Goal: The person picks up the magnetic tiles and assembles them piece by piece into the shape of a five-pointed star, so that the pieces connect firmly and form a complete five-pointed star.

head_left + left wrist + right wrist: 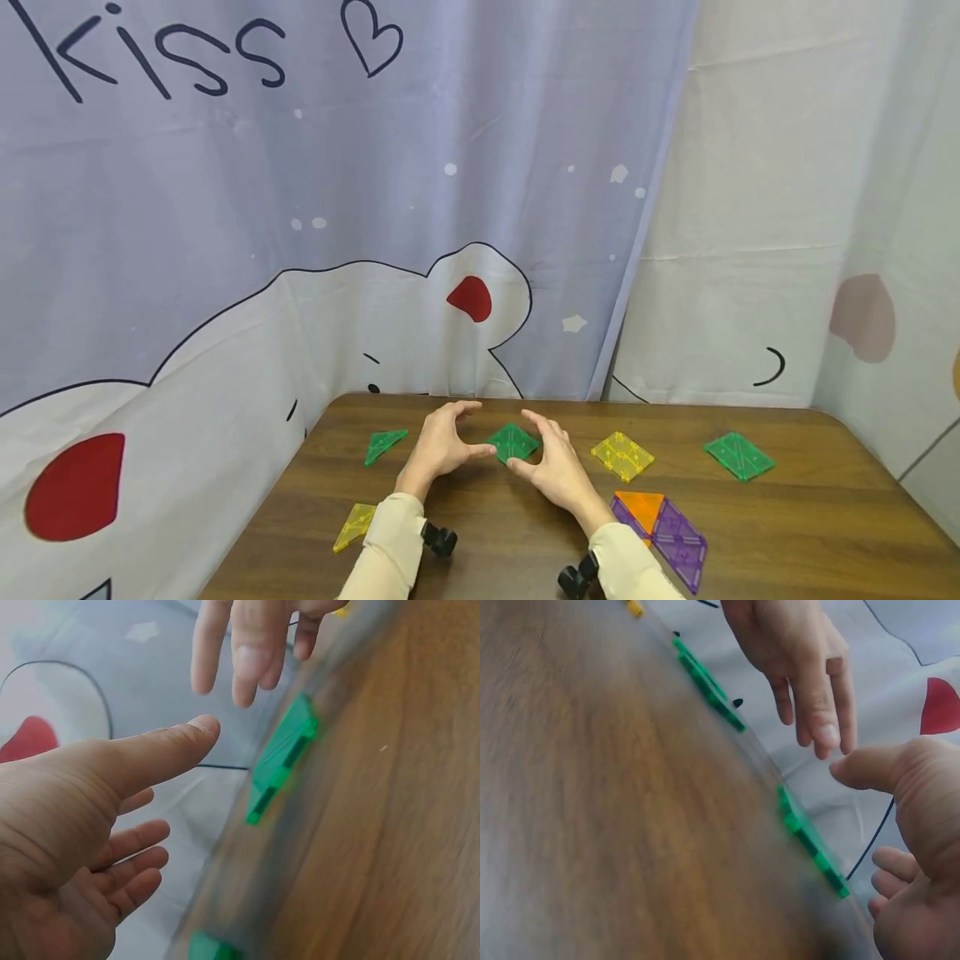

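Note:
My left hand [441, 448] and right hand [555, 468] face each other above the table, fingers spread and thumbs pointing inward, nothing held in either. Between and beyond them in the head view lies a translucent green square tile [512, 442], partly covered by the right hand's thumb side. The left wrist view has this hand's thumb [161, 754] near the camera, with the other hand's fingers hanging opposite. From the right wrist, green tiles [810, 840] appear edge-on along the tabletop. A green triangular tile [385, 444] lies left of my left hand.
On the wooden table [817, 533], a yellow tile shape [622, 455] and a green one [739, 455] lie to the right. An orange triangle [640, 507] adjoins purple tiles [681, 542] beside the right forearm. Another yellow tile [355, 526] sits by the left sleeve. Printed curtains hang behind.

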A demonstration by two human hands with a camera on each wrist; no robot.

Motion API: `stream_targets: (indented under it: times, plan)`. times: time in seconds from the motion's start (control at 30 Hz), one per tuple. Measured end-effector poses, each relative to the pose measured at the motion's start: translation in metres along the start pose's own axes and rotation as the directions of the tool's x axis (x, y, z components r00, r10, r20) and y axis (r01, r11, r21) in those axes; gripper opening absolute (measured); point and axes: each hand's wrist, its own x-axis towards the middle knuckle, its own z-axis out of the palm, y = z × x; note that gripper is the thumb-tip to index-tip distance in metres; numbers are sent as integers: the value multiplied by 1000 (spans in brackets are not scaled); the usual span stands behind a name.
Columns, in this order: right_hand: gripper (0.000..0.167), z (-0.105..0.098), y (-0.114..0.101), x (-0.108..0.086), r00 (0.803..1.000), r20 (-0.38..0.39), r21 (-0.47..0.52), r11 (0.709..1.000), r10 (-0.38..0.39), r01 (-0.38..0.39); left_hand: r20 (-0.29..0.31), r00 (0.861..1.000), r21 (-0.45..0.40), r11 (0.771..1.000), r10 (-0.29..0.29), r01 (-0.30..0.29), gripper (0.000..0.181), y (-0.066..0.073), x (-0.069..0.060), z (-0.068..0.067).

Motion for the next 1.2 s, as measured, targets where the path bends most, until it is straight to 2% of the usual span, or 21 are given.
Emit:
stream_targets:
  times: [0.17, 0.3, 0.5, 0.6, 0.7, 0.83, 0.97, 1.1, 1.2]
  plan:
    - [80, -1, -9, 5, 999, -10, 83, 996, -35, 35, -37, 999, 51, 998, -23, 25, 77, -6, -7, -22]
    - [77, 4, -19, 9, 994, 51, 178, 980, -99, 89, -55, 996, 74, 994, -73, 77, 78, -18, -16, -44]
    - [76, 23, -31, 6, 963, 210, 273, 956, -170, 109, -61, 987, 98, 983, -150, 156, 85, -51, -36, -85]
    - [78, 36, -34, 1, 950, 257, 303, 949, -175, 93, -57, 981, 113, 976, -183, 189, 87, -69, -51, -104]
    - [80, 47, -35, -4, 944, 291, 328, 943, -158, 57, -44, 978, 118, 971, -206, 209, 86, -83, -66, -117]
    - [78, 63, -35, -8, 949, 284, 365, 931, -137, 25, -10, 976, 83, 972, -219, 220, 79, -96, -77, -122]
    - [73, 75, -39, -9, 960, 258, 378, 926, -112, 6, 9, 974, 33, 974, -226, 225, 70, -101, -80, -117]
    - [71, 81, -43, -9, 962, 261, 319, 948, -83, -5, 26, 972, 38, 972, -233, 232, 65, -100, -79, -108]
    - [71, 83, -44, -8, 964, 255, 249, 968, -79, 13, 64, 971, 51, 973, -229, 226, 63, -99, -76, -103]
